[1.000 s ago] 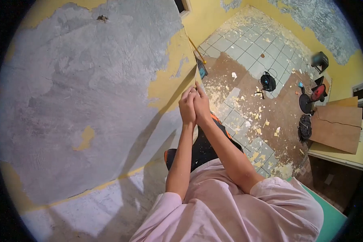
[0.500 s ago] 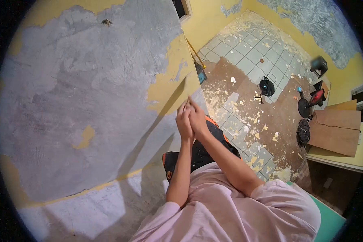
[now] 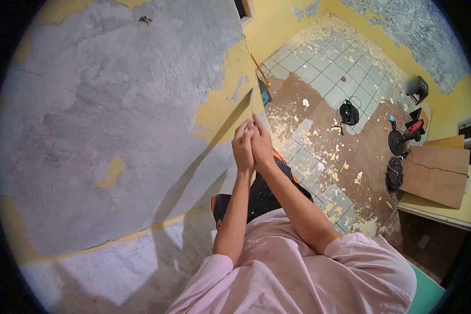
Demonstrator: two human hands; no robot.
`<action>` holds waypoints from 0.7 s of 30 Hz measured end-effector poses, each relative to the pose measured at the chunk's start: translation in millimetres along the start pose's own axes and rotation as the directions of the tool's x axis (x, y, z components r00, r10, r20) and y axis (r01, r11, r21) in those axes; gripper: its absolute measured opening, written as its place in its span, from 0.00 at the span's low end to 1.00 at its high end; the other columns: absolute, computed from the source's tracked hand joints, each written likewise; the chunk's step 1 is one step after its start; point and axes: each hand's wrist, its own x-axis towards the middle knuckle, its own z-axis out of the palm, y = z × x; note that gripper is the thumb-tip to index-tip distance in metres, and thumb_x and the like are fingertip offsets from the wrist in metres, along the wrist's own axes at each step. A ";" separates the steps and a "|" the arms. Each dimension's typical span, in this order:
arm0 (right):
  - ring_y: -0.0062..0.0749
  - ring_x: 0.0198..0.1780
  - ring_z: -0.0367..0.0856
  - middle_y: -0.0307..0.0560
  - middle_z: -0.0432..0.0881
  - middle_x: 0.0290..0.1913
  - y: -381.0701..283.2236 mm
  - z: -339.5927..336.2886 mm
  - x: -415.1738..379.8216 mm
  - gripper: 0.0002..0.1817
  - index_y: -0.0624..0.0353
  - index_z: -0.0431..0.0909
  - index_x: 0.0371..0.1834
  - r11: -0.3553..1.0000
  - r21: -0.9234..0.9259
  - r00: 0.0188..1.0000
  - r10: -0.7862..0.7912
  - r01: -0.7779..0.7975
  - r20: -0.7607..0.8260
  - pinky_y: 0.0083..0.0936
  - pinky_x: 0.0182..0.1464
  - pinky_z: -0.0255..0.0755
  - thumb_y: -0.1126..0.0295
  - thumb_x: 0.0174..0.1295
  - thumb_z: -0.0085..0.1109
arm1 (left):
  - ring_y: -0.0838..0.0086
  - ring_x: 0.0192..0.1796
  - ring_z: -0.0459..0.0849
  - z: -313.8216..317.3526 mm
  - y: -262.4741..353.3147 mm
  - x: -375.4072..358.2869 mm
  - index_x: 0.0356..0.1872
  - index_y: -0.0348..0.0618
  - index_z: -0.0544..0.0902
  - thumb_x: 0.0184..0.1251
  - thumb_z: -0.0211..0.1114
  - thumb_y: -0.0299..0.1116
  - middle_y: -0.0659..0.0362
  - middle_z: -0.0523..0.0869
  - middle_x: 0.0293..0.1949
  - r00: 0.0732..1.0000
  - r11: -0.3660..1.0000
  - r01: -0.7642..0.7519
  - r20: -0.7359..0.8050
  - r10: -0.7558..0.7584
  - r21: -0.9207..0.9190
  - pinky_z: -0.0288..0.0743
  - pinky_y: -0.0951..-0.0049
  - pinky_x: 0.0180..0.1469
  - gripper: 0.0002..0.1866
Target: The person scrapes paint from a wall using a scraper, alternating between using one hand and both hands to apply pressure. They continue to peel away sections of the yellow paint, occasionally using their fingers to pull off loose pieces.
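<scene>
My left hand (image 3: 243, 149) and my right hand (image 3: 261, 144) are pressed together in front of me, fingers closed. A thin, pale sliver shows just beyond the fingertips, close to the wall; what the hands hold is mostly hidden between them. My right index finger points forward along it. Beside the hands is the wall (image 3: 120, 99), grey where bare, with yellow paint patches (image 3: 222, 112) left near its right edge. Below my forearms show dark shorts (image 3: 261, 196) with orange trim, flecked with pale bits.
Paint flakes (image 3: 329, 152) litter the partly tiled floor (image 3: 324, 70). A black bag (image 3: 349, 112) lies on it. To the right stand a fan (image 3: 397, 141), another dark bag (image 3: 394, 174) and a wooden board (image 3: 435, 175). A yellow pole (image 3: 260, 70) leans by the wall's edge.
My joined hands have shifted slightly right and up in view, staying closed together near the wall's yellow patch. The view has tilted a little.
</scene>
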 end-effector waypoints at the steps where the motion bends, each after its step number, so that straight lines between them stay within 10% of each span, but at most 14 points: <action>1: 0.22 0.47 0.73 0.51 0.77 0.51 -12.4 -1.1 -14.6 0.24 0.63 0.60 0.67 1.000 -0.014 0.999 0.007 -0.007 0.033 0.18 0.48 0.68 0.70 0.67 0.44 | 0.64 0.59 0.73 1.6 5.2 -7.7 0.53 0.27 0.73 0.62 0.50 0.31 0.47 0.76 0.55 0.997 0.992 -0.067 -0.017 0.069 0.108 0.63 0.70 0.61 0.21; 8: 0.22 0.46 0.73 0.50 0.77 0.50 -19.4 13.0 -6.8 0.24 0.65 0.59 0.67 0.989 -0.143 0.999 0.028 -0.032 -0.033 0.17 0.47 0.68 0.70 0.68 0.43 | 0.65 0.59 0.73 -4.9 14.9 2.2 0.53 0.27 0.74 0.61 0.49 0.29 0.48 0.75 0.56 0.996 0.995 0.082 0.045 -0.079 -0.058 0.62 0.71 0.62 0.21; 15: 0.22 0.46 0.74 0.53 0.78 0.49 -15.4 7.6 1.9 0.25 0.67 0.61 0.66 0.996 -0.065 0.997 -0.068 0.069 0.022 0.18 0.46 0.69 0.68 0.67 0.46 | 0.63 0.59 0.73 2.7 15.5 12.8 0.54 0.26 0.73 0.62 0.49 0.31 0.47 0.76 0.56 0.993 0.992 -0.120 -0.014 0.120 0.033 0.62 0.70 0.62 0.22; 18: 0.24 0.52 0.74 0.55 0.78 0.51 -14.4 11.8 -1.6 0.25 0.66 0.61 0.65 1.000 0.016 1.000 -0.012 0.013 -0.022 0.19 0.50 0.68 0.66 0.67 0.47 | 0.62 0.59 0.73 -4.0 16.8 14.5 0.53 0.25 0.73 0.61 0.48 0.30 0.46 0.75 0.56 0.993 0.997 0.076 0.096 -0.073 -0.034 0.62 0.70 0.62 0.22; 21: 0.25 0.50 0.74 0.56 0.77 0.53 -12.5 5.8 -16.5 0.25 0.64 0.61 0.66 0.982 -0.111 0.987 -0.145 0.152 0.068 0.21 0.50 0.68 0.66 0.67 0.46 | 0.63 0.58 0.74 3.7 25.7 -12.0 0.53 0.25 0.74 0.60 0.49 0.32 0.46 0.76 0.55 0.994 0.995 -0.094 -0.060 0.096 0.035 0.63 0.70 0.61 0.22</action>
